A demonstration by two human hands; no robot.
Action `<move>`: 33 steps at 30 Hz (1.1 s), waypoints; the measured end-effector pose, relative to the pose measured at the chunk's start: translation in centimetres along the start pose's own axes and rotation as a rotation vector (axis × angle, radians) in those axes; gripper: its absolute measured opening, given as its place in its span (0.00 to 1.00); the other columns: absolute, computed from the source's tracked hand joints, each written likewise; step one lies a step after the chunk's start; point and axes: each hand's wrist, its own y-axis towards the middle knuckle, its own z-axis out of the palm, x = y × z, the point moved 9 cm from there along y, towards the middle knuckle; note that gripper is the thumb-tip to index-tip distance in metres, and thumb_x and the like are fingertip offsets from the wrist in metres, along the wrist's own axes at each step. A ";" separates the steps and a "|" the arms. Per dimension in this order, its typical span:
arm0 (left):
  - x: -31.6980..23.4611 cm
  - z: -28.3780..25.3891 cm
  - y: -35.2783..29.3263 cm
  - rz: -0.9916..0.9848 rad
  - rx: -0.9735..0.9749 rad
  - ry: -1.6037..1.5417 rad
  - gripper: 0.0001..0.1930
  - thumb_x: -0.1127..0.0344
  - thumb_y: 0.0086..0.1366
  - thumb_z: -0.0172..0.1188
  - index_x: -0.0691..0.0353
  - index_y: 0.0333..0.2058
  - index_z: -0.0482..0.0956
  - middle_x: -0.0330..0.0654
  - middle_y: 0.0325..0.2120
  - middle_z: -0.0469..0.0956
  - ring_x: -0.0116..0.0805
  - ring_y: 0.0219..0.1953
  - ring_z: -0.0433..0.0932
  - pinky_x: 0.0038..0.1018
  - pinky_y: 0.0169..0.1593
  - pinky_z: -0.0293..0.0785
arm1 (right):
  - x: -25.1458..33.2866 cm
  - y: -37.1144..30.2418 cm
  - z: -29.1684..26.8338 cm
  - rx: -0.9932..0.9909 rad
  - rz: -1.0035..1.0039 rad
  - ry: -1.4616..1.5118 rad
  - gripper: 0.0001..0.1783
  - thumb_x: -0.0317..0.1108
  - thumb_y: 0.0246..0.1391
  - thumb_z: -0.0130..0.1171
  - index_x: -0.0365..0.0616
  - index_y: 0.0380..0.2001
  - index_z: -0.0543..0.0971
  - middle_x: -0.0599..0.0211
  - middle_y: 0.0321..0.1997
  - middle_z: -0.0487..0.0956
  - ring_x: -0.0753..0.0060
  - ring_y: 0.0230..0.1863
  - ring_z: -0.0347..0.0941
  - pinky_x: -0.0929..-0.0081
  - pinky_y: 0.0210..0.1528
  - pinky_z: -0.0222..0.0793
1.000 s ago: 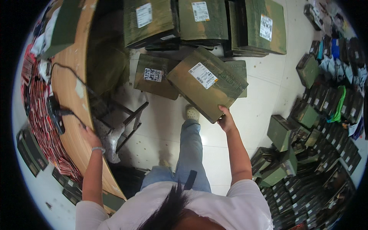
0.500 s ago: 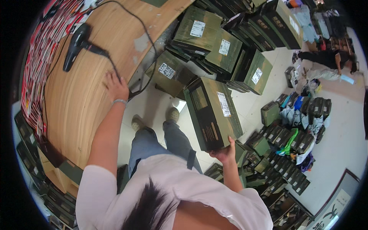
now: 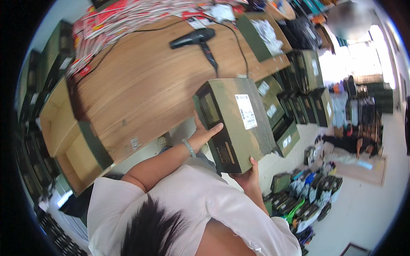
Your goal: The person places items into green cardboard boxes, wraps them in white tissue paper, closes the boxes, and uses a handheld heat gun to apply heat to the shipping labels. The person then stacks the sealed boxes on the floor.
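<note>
Between my two hands is a camouflage-patterned green cardboard box, with a white label on its upper face and a black panel toward my left. My left hand grips its left side, thumb on top and the other fingers partly hidden by the box. At the near right corner, my right hand supports it from below, with the thumb up along the side. The box is held above the floor, beside the table edge. On the wooden table beyond it lies a black hair dryer, its handle pointing toward the box.
Red and white printed packets pile along the table's far edge. A lidless cardboard box stands at the left, and a green box holding white paper at the far right corner. Stacked boxes crowd the right, where another person is working.
My left hand has left the tabletop by the dryer's cord and taken hold of the box's left side. The view has turned toward the table; my right hand still holds the box.
</note>
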 end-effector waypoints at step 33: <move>0.1 -33.7 -10.5 0.167 -1.086 0.190 0.49 0.48 0.67 0.57 0.77 0.65 0.35 0.60 0.57 0.67 0.50 0.60 0.67 0.35 0.61 0.63 | 5.3 34.6 44.2 0.481 -1.266 -1.741 0.32 0.49 0.57 0.59 0.37 0.58 0.70 0.41 0.61 0.69 0.42 0.67 0.58 0.57 0.68 0.55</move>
